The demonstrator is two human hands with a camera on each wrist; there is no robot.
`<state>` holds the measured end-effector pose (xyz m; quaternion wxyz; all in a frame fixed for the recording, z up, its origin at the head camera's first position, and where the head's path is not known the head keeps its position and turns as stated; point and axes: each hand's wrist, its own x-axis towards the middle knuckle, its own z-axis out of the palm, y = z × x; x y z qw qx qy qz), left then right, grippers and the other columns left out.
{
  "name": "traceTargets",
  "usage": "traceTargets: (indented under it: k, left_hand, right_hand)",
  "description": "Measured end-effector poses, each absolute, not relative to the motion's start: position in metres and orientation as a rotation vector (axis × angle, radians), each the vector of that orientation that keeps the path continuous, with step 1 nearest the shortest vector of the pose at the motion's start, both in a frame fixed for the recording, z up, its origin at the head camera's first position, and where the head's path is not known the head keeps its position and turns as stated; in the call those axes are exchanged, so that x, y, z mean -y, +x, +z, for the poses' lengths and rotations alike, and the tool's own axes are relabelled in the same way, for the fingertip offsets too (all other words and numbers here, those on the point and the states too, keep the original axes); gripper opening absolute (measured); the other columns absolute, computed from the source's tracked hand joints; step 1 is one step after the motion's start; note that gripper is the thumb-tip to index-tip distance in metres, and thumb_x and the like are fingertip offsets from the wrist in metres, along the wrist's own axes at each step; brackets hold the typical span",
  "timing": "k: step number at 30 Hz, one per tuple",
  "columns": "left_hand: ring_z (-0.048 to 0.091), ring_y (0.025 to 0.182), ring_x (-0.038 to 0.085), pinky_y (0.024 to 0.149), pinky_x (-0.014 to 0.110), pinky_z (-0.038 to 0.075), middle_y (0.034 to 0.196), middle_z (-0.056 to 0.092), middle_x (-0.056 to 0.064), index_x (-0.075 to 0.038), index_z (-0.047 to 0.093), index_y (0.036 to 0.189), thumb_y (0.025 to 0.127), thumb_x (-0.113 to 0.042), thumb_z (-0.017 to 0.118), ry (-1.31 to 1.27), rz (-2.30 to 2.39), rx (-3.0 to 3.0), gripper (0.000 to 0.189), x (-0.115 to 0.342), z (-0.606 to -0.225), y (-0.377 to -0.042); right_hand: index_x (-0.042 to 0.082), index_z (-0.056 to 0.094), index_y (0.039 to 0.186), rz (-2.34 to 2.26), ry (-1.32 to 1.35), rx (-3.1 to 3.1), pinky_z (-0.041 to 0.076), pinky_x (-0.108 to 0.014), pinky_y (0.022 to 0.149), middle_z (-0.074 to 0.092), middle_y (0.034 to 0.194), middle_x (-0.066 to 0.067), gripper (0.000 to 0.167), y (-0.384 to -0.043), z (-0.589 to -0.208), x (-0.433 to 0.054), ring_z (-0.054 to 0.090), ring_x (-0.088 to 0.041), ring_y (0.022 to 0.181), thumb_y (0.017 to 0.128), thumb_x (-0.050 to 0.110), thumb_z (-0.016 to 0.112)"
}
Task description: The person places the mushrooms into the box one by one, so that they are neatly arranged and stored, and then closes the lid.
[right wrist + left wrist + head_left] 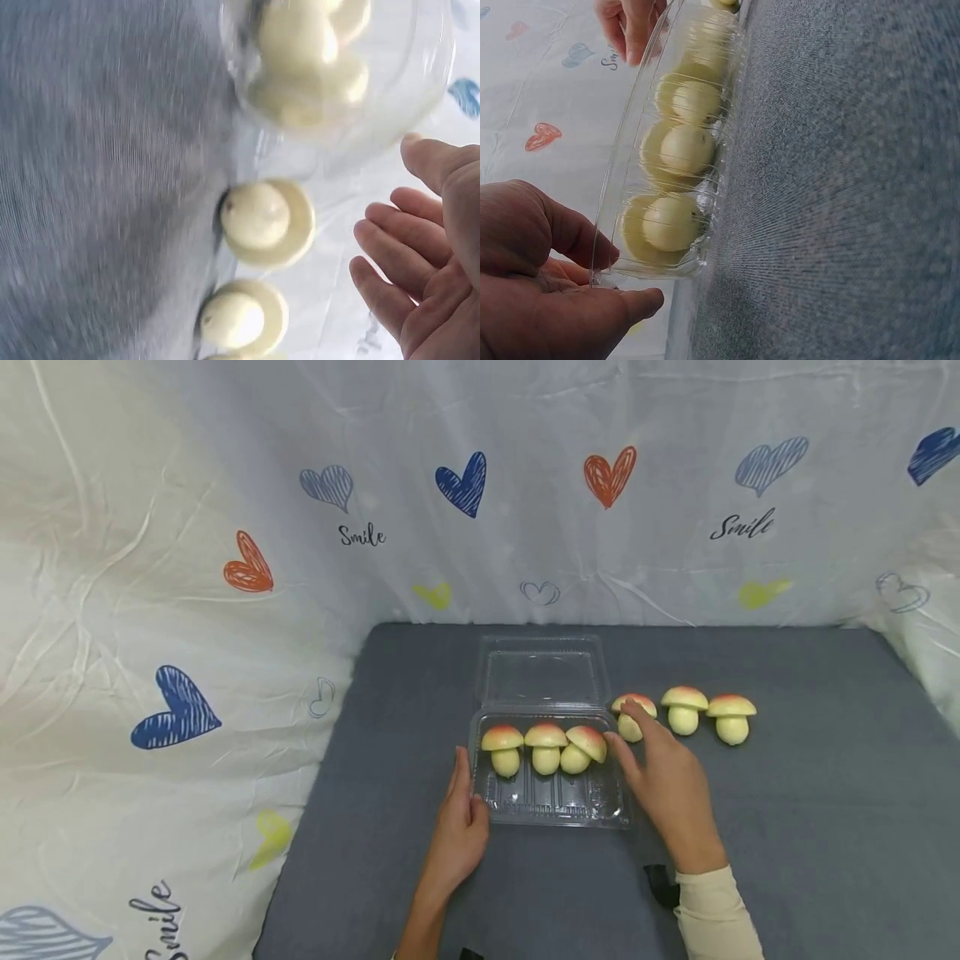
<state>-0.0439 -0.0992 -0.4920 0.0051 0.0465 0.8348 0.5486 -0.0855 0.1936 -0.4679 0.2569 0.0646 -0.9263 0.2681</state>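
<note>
A clear plastic clamshell box (551,814) lies with its lid (542,672) folded back. In a row inside its tray sit a left mushroom (506,762), a middle mushroom (546,758) and a tilted right mushroom (576,757), all pale yellow with reddish cap tops. My left hand (459,835) holds the box's left edge near the front corner, with the rim between thumb and fingers in the left wrist view. Over the box's right side, my right hand (671,785) has loosely spread fingers and holds nothing. One fingertip overlaps the nearest loose mushroom (632,728) in the head view.
Two more loose mushrooms, one (683,714) beside the other (732,727), stand to the right of the box on the grey cloth-covered table (825,843). A white curtain (525,560) printed with hearts hangs behind the table and along its left side.
</note>
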Motion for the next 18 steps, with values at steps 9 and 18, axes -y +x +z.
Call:
traceTargets:
  k: [9,18]
  left_hand:
    - [0.044,0.082,0.013,0.089,0.032,0.041,0.177,0.008,0.015,-0.007,0.009,0.17,0.102,0.008,0.045,0.155,1.705,-2.626,0.078,0.1,-0.493,-0.043]
    - [0.033,0.147,0.021,0.106,0.025,0.027,0.177,0.008,0.014,-0.005,0.01,0.169,0.101,0.008,0.044,0.135,1.724,-2.613,0.078,0.099,-0.492,-0.042]
  right_hand:
    - [0.007,0.06,0.147,0.711,0.058,2.516,0.045,-0.056,0.05,0.07,0.13,-0.024,0.055,-0.089,-0.462,-0.227,0.052,-0.027,0.046,0.097,0.017,0.08]
    - [0.001,0.047,0.155,0.743,-0.061,2.609,0.047,-0.071,0.075,0.046,0.16,-0.025,0.063,-0.091,-0.462,-0.262,0.064,-0.059,0.097,0.101,0.015,0.075]
